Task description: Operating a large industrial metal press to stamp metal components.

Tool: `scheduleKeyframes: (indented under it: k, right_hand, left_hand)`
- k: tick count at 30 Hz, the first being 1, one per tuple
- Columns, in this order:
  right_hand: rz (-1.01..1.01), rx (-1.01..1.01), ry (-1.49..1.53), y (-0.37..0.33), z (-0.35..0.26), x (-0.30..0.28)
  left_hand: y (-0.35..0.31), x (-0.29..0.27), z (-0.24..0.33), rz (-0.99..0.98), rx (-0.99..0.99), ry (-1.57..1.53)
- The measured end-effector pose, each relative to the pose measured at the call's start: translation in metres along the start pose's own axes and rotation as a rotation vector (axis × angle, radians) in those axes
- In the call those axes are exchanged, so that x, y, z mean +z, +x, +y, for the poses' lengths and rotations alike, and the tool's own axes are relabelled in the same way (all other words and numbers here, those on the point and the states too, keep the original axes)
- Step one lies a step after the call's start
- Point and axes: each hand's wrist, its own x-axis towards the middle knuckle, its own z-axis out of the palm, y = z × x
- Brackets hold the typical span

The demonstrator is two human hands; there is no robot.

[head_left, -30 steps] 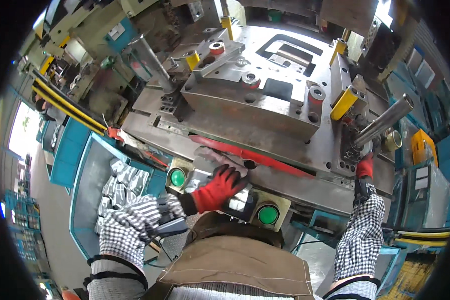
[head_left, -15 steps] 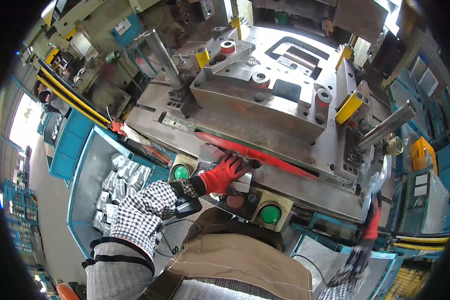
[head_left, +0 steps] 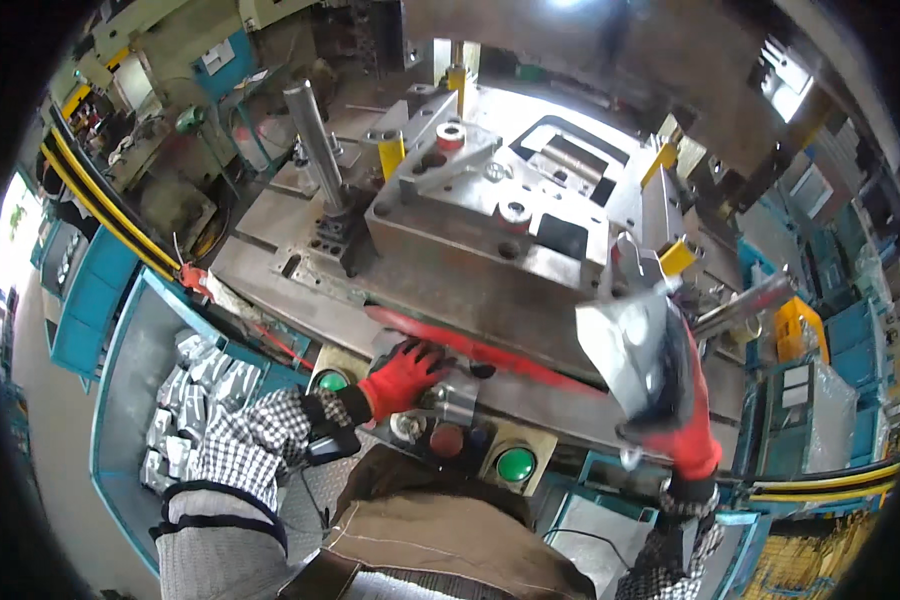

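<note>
My right hand (head_left: 685, 440), in a red and black glove, grips a shiny bent sheet-metal part (head_left: 625, 345), blurred by motion. It holds the part raised over the right front of the press die (head_left: 470, 235). My left hand (head_left: 403, 380), gloved the same way, lies on the grey control box at the front edge of the press bed (head_left: 530, 375). Its fingers are stretched out and slightly apart, with no held thing showing. A green push button (head_left: 516, 464) and a dark red button (head_left: 446, 440) sit to the right of this hand. Another green button (head_left: 331, 381) is partly visible to its left.
A blue-edged bin (head_left: 120, 400) at left contains several metal parts (head_left: 195, 400). Steel guide posts (head_left: 315, 140) and yellow posts (head_left: 391, 157) rise around the die. A red bar (head_left: 480, 350) runs along its front. Another bin (head_left: 595, 535) stands at lower right.
My right hand has come up and left from the far right, bringing the metal part over the die's right front. My left hand stays at the control box. The view has shifted slightly.
</note>
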Motion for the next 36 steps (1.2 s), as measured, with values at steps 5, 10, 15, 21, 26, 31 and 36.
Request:
scheduleKeyframes:
  k: [5,10,15,21,26,31,36]
  right_hand:
    - [-0.144,-0.122,-0.224,0.186,0.036,0.02]
    - [-0.334,-0.059,-0.261,0.293,0.107,0.022]
    - [-0.641,0.134,-0.175,0.359,0.09,0.049]
    - [-0.628,0.014,-0.31,0.361,0.161,0.061]
    - [-0.466,-0.12,-0.356,0.345,0.155,0.061]
    - [-0.056,-0.108,-0.308,0.233,0.063,0.102]
    - [-0.724,0.514,0.053,-0.03,0.073,0.068]
  left_hand:
    - [-0.023,-0.012,-0.026,-0.005,-0.1,-0.153]
    - [-0.011,-0.012,-0.029,0.008,-0.05,-0.181]
    - [-0.026,-0.002,-0.033,-0.015,-0.096,-0.148]
    - [-0.024,-0.001,-0.035,0.027,-0.087,-0.173]
    - [-0.01,-0.02,-0.033,-0.024,-0.061,-0.245]
    - [-0.06,-0.051,-0.048,0.184,-0.192,-0.406]
    - [-0.162,-0.007,-0.08,0.634,-0.711,-0.331]
